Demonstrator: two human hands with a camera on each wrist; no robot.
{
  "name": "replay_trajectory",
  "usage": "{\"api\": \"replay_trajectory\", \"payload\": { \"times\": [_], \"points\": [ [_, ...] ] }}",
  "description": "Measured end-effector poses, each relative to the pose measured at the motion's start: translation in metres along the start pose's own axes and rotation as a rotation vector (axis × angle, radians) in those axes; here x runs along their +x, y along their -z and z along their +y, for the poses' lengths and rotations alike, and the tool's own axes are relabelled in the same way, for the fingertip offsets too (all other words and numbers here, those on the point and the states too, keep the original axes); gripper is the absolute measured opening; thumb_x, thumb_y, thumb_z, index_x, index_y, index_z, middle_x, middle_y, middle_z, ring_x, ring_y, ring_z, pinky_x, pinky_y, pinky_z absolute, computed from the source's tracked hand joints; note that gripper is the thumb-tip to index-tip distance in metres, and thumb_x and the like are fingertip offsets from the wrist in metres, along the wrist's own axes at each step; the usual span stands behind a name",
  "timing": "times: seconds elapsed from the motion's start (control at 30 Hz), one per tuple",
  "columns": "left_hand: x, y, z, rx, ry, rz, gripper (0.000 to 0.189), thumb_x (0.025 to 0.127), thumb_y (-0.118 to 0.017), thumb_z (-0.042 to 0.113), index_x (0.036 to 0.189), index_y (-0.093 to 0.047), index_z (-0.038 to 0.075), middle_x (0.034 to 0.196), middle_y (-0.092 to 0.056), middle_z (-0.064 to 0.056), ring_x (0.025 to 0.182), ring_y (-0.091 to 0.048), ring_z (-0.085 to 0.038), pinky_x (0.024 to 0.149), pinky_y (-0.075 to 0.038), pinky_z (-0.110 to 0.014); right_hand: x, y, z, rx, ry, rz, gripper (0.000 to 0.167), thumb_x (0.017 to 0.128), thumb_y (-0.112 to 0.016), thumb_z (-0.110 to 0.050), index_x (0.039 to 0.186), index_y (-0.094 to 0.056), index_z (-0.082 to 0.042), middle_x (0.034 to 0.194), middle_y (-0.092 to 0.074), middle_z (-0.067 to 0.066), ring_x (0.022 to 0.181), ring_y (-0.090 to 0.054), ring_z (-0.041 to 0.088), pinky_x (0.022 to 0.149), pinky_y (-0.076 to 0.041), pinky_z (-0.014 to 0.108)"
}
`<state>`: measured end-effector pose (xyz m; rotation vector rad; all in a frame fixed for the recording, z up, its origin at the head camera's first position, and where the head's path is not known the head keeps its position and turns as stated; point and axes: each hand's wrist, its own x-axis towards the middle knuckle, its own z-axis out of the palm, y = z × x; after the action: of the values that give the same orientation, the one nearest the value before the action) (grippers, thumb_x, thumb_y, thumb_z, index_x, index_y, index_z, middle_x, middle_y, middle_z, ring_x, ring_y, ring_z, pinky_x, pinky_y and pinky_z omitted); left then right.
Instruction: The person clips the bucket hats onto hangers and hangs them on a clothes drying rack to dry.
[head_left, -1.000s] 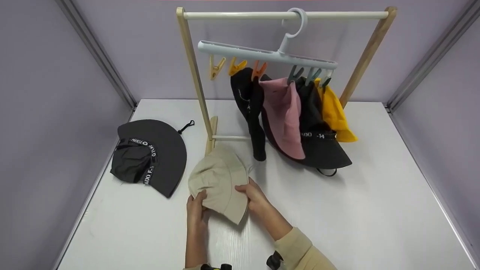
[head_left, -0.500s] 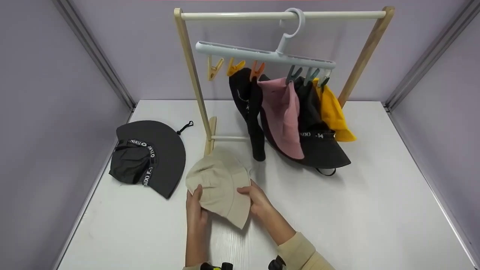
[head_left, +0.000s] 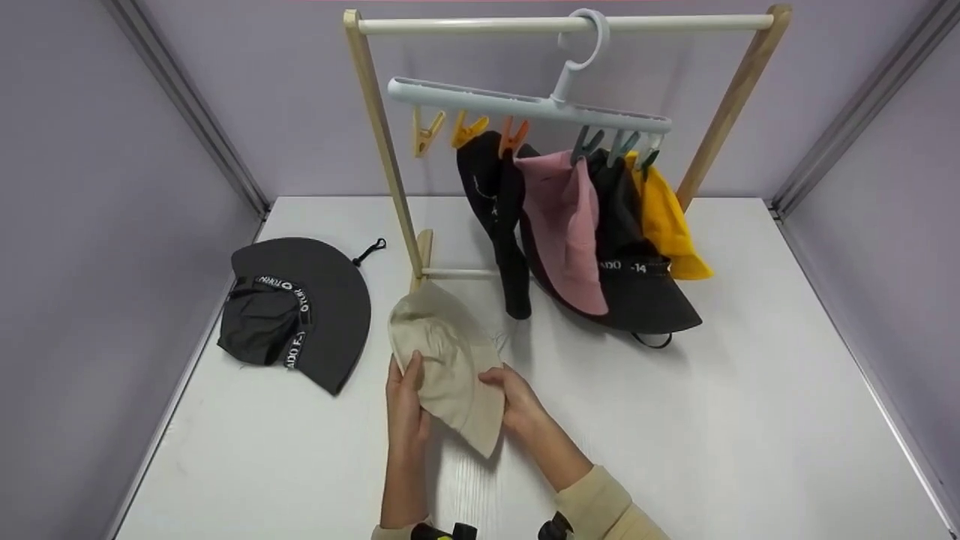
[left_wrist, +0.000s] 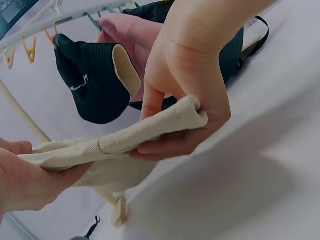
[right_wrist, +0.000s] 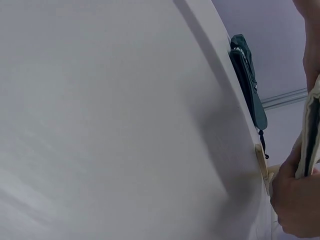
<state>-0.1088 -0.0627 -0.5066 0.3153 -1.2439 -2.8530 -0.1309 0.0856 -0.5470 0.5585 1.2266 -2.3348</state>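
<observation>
A beige bucket hat, folded flat, is held between both hands above the white table. My left hand grips its crown side, thumb on top and fingers underneath. On the brim side, my right hand pinches the edge between thumb and fingers. In the left wrist view the folded brim runs from one hand to the other, with the right hand at its far end. The right wrist view catches the hat's edge at the right border, gripped by a hand.
A dark wide-brimmed hat lies on the table at left. Behind stands a wooden rack bearing a pale blue clip hanger. Black, pink, dark and yellow hats hang from it; the leftmost yellow clip holds nothing.
My left hand has moved slightly right and up, bringing the hat's crown side closer to the right hand, so the hat looks narrower. The right hand stays nearly in place.
</observation>
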Motion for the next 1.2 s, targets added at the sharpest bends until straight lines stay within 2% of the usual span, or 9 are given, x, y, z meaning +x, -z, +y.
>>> {"api": "replay_trajectory", "payload": {
  "times": [0.13,0.23,0.43,0.67,0.8,0.93,1.03,1.13,1.2],
  "points": [
    [-0.002,-0.005,0.0,0.106,-0.018,0.039,0.043,0.1,-0.04,0.017,0.142,-0.031,0.013,0.132,-0.043,-0.013,0.113,-0.049,-0.025,0.09,-0.042,-0.037,-0.001,0.001,0.002,-0.082,0.01,-0.006,0.039,0.083,-0.05,-0.003,0.12,-0.04,0.002,0.088,-0.056,0.004,0.074,-0.056,0.012,0.065,-0.046,0.024],
    [-0.003,-0.009,0.001,0.191,-0.049,0.059,0.042,0.1,-0.04,0.02,0.14,-0.034,0.011,0.128,-0.046,-0.014,0.11,-0.051,-0.025,0.087,-0.044,-0.036,-0.001,0.001,0.002,-0.103,0.013,-0.024,0.04,0.085,-0.05,-0.004,0.122,-0.039,0.005,0.09,-0.054,0.004,0.076,-0.054,0.012,0.067,-0.045,0.023],
    [-0.004,-0.017,0.003,0.388,-0.101,0.09,0.044,0.099,-0.042,0.028,0.138,-0.039,0.007,0.131,-0.046,-0.011,0.113,-0.049,-0.022,0.089,-0.042,-0.034,0.001,0.0,0.002,-0.02,-0.005,-0.084,0.043,0.087,-0.046,0.001,0.127,-0.03,0.006,0.096,-0.049,0.006,0.082,-0.052,0.014,0.074,-0.043,0.024],
    [-0.007,-0.029,0.01,0.505,-0.161,0.113,0.04,0.099,-0.044,0.019,0.134,-0.044,0.001,0.128,-0.049,-0.015,0.112,-0.049,-0.025,0.089,-0.039,-0.037,0.001,-0.005,0.0,0.067,-0.038,-0.155,0.021,0.089,-0.038,0.004,0.11,-0.038,0.002,0.089,-0.052,0.005,0.078,-0.053,0.013,0.072,-0.044,0.024],
    [-0.005,-0.039,0.014,0.565,-0.204,0.13,0.037,0.096,-0.047,0.013,0.13,-0.047,-0.003,0.125,-0.051,-0.018,0.112,-0.049,-0.027,0.09,-0.038,-0.039,0.001,-0.008,-0.002,0.119,-0.053,-0.188,0.017,0.091,-0.036,0.003,0.108,-0.039,0.0,0.088,-0.054,0.006,0.077,-0.055,0.014,0.071,-0.045,0.025],
    [-0.003,-0.05,0.022,0.635,-0.238,0.154,0.035,0.092,-0.053,0.011,0.124,-0.053,-0.002,0.12,-0.054,-0.017,0.109,-0.05,-0.026,0.09,-0.038,-0.04,0.002,-0.01,-0.002,0.174,-0.069,-0.24,0.023,0.092,-0.035,0.002,0.114,-0.036,-0.002,0.092,-0.055,0.007,0.081,-0.057,0.016,0.073,-0.046,0.028],
    [-0.002,-0.058,0.028,0.724,-0.245,0.153,0.036,0.089,-0.057,0.014,0.123,-0.053,0.0,0.12,-0.054,-0.016,0.109,-0.05,-0.026,0.089,-0.039,-0.042,0.001,-0.012,-0.004,0.203,-0.075,-0.287,0.026,0.093,-0.032,0.001,0.118,-0.034,-0.003,0.095,-0.055,0.008,0.084,-0.057,0.017,0.075,-0.045,0.03],
    [0.0,-0.066,0.032,0.813,-0.259,0.136,0.041,0.09,-0.056,0.018,0.127,-0.05,0.001,0.122,-0.054,-0.016,0.109,-0.051,-0.028,0.088,-0.04,-0.044,0.0,-0.015,-0.007,0.231,-0.092,-0.297,0.029,0.093,-0.032,-0.001,0.122,-0.032,-0.005,0.096,-0.056,0.008,0.085,-0.057,0.018,0.076,-0.045,0.031],
    [0.002,-0.07,0.034,0.856,-0.279,0.127,0.04,0.092,-0.055,0.021,0.127,-0.051,0.001,0.112,-0.058,-0.016,0.101,-0.055,-0.027,0.084,-0.042,-0.042,0.0,-0.017,-0.009,0.256,-0.103,-0.29,0.033,0.094,-0.031,-0.001,0.126,-0.031,-0.006,0.098,-0.055,0.009,0.087,-0.056,0.018,0.077,-0.044,0.032]
  ]
}}
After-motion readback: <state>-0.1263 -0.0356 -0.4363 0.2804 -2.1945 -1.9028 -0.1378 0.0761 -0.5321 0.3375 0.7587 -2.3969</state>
